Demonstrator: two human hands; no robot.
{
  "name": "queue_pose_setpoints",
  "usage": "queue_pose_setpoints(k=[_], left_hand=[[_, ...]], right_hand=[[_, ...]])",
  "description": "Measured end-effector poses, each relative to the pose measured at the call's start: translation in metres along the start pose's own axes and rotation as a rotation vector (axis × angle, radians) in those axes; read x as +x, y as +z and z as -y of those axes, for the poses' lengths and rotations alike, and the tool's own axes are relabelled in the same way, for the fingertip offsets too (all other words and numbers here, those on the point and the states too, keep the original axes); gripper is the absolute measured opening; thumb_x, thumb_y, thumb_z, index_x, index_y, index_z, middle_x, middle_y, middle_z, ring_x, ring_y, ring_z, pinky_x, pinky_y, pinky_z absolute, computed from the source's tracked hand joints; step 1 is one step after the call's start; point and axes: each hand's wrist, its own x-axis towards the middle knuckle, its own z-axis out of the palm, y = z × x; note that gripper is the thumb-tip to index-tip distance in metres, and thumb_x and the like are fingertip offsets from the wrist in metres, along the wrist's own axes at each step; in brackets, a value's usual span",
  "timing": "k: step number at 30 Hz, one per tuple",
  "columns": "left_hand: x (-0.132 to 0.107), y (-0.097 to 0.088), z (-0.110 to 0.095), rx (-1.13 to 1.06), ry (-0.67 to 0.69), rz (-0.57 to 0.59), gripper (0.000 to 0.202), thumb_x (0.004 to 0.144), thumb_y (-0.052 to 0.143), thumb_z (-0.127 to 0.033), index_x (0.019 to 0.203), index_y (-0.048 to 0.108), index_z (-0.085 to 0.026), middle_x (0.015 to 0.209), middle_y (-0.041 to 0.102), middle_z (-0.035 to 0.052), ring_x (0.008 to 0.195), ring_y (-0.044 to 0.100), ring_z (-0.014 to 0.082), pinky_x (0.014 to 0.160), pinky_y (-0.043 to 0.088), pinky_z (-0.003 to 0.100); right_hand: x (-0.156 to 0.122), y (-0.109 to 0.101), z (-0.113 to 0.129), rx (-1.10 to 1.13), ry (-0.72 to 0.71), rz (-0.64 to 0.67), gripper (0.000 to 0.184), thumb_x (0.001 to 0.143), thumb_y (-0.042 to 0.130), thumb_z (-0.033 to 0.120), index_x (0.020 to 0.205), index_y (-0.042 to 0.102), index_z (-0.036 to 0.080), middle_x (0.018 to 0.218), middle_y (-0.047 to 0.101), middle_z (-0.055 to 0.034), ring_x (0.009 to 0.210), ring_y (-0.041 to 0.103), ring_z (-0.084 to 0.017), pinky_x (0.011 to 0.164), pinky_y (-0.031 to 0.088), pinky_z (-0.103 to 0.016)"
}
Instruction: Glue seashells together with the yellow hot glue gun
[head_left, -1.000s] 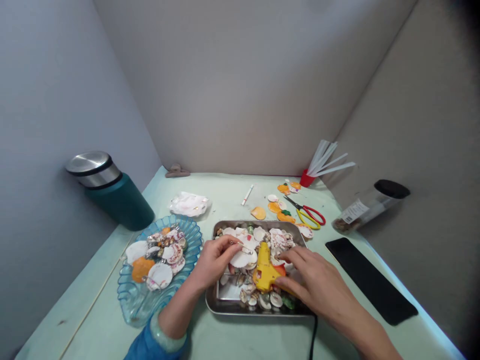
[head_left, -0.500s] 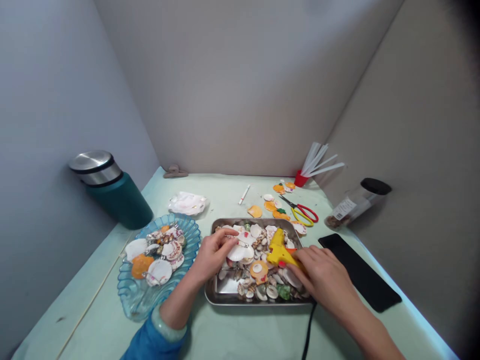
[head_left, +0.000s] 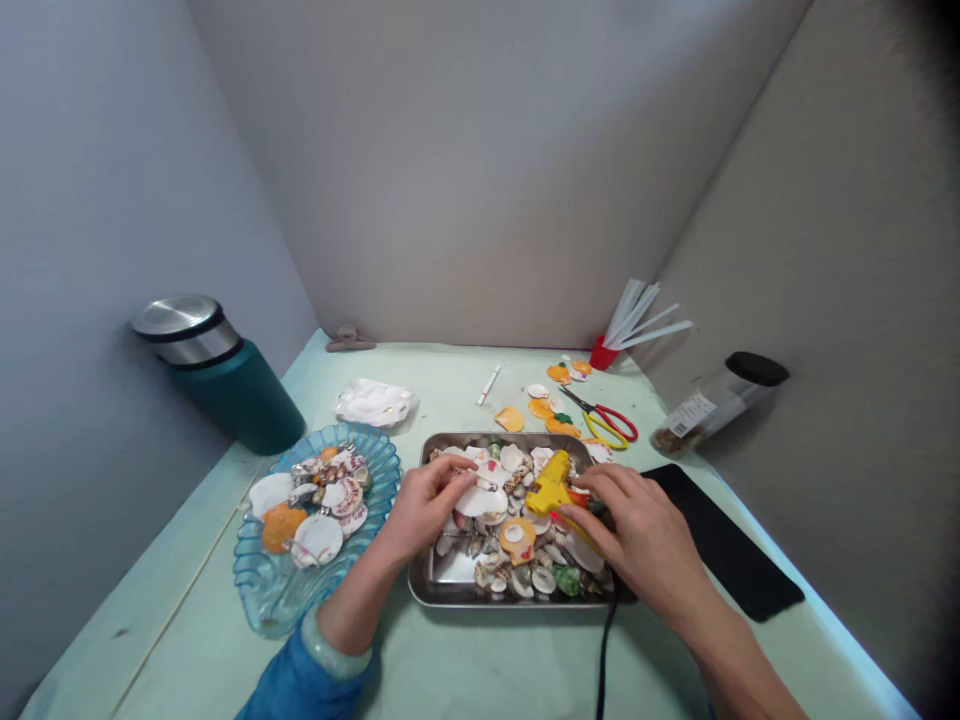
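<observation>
My left hand (head_left: 429, 505) is closed at the tray's left side, pinching a white scallop shell (head_left: 484, 500) between thumb and fingertips. A thin metal safety pin (head_left: 486, 485) lies across that shell, and a small red spot shows near its upper edge. My right hand (head_left: 637, 520) curls loosely around the handle of a yellow hot glue gun (head_left: 551, 488), thumb on the near side and fingers on the far side. Under both hands is a metal tray (head_left: 450, 600) full of shells. An orange shell (head_left: 517, 540) with a smaller white one on it rests there.
A blue glass dish (head_left: 262, 600) with shells stands left, a teal bottle (head_left: 255, 400) behind it. Scissors (head_left: 607, 417), orange shells (head_left: 510, 419) and a red cup (head_left: 602, 353) of glue sticks are behind the tray. A phone (head_left: 724, 540) and clear jar (head_left: 712, 405) sit right.
The glue gun has shifted and turned slightly to the left, and its cord has swung left. My right fingers have loosened and lifted a little. My left hand has barely moved.
</observation>
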Motion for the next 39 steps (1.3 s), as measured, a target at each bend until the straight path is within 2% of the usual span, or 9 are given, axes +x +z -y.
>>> queue_pose_setpoints(k=[2, 6, 9, 13, 16, 24, 28, 33, 39], left_hand=[[0.0, 0.0, 0.0, -0.032, 0.003, -0.004, 0.03, 0.082, 0.052, -0.042, 0.093, 0.061, -0.016, 0.067, 0.059, -0.0006, 0.044, 0.056, 0.0094, 0.04, 0.041, 0.018], [0.0, 0.0, -0.002, -0.067, 0.023, 0.008, 0.027, 0.082, 0.053, -0.04, 0.09, 0.062, -0.015, 0.068, 0.059, -0.0003, 0.045, 0.057, 0.0092, 0.042, 0.042, 0.018], [-0.001, -0.001, -0.003, -0.08, 0.027, 0.033, 0.025, 0.082, 0.054, -0.038, 0.09, 0.062, -0.015, 0.07, 0.061, 0.0004, 0.046, 0.058, 0.0101, 0.043, 0.044, 0.019], [-0.001, -0.002, -0.002, -0.082, 0.028, 0.031, 0.026, 0.083, 0.053, -0.038, 0.092, 0.061, -0.015, 0.069, 0.061, 0.0007, 0.048, 0.058, 0.011, 0.045, 0.045, 0.02], [-0.001, -0.003, -0.002, -0.031, 0.028, 0.067, 0.026, 0.085, 0.051, -0.038, 0.094, 0.06, -0.016, 0.069, 0.062, 0.0008, 0.048, 0.058, 0.0107, 0.045, 0.042, 0.019], [-0.003, -0.003, -0.005, 0.032, -0.003, 0.118, 0.027, 0.087, 0.047, -0.039, 0.085, 0.057, -0.015, 0.06, 0.056, -0.0017, 0.049, 0.058, 0.0104, 0.046, 0.039, 0.018], [-0.005, -0.004, -0.012, 0.048, -0.002, 0.128, 0.029, 0.086, 0.047, -0.041, 0.082, 0.057, -0.014, 0.063, 0.055, -0.0009, 0.049, 0.058, 0.0101, 0.044, 0.037, 0.017], [-0.006, -0.005, -0.015, 0.067, -0.008, 0.14, 0.029, 0.087, 0.045, -0.042, 0.085, 0.056, -0.015, 0.058, 0.054, -0.0019, 0.05, 0.058, 0.0103, 0.046, 0.038, 0.017], [-0.006, -0.006, -0.015, 0.099, 0.02, 0.129, 0.028, 0.088, 0.042, -0.041, 0.083, 0.055, -0.016, 0.054, 0.053, -0.0026, 0.047, 0.055, 0.0091, 0.047, 0.038, 0.017]], right_hand=[[0.011, -0.002, 0.017, 0.137, 0.012, -0.011, 0.022, 0.089, 0.048, 0.036, 0.094, 0.06, 0.018, 0.099, 0.062, -0.0102, 0.092, 0.057, -0.021, 0.078, 0.042, -0.032], [0.032, 0.009, 0.05, 0.275, -0.006, 0.184, 0.02, 0.089, 0.048, 0.036, 0.098, 0.058, 0.021, 0.095, 0.062, -0.0064, 0.079, 0.059, -0.018, 0.069, 0.043, -0.028], [0.044, 0.024, 0.061, 0.305, 0.0, 0.231, 0.017, 0.089, 0.049, 0.035, 0.087, 0.057, 0.02, 0.082, 0.063, -0.0037, 0.071, 0.058, -0.017, 0.064, 0.04, -0.027], [0.051, 0.034, 0.059, 0.402, -0.001, 0.254, 0.019, 0.09, 0.047, 0.03, 0.076, 0.054, 0.019, 0.073, 0.061, -0.0008, 0.066, 0.055, -0.014, 0.06, 0.036, -0.024], [0.052, 0.035, 0.056, 0.493, 0.01, 0.246, 0.019, 0.09, 0.048, 0.028, 0.075, 0.054, 0.018, 0.072, 0.06, 0.0, 0.067, 0.054, -0.013, 0.061, 0.035, -0.024], [0.049, 0.033, 0.055, 0.677, 0.021, 0.273, 0.014, 0.089, 0.049, 0.025, 0.078, 0.054, 0.019, 0.071, 0.057, 0.0022, 0.065, 0.053, -0.011, 0.063, 0.038, -0.023], [0.045, 0.038, 0.053, 0.654, 0.0, 0.289, 0.015, 0.09, 0.047, 0.026, 0.079, 0.055, 0.019, 0.072, 0.059, 0.0005, 0.065, 0.054, -0.013, 0.062, 0.039, -0.025], [0.041, 0.047, 0.049, 0.614, -0.087, 0.189, 0.012, 0.089, 0.049, 0.024, 0.099, 0.054, 0.021, 0.087, 0.063, -0.0028, 0.072, 0.059, -0.015, 0.066, 0.042, -0.026], [0.041, 0.048, 0.05, 0.618, -0.169, 0.128, 0.011, 0.088, 0.049, 0.019, 0.098, 0.053, 0.021, 0.087, 0.061, -0.0041, 0.077, 0.059, -0.016, 0.069, 0.044, -0.027]])
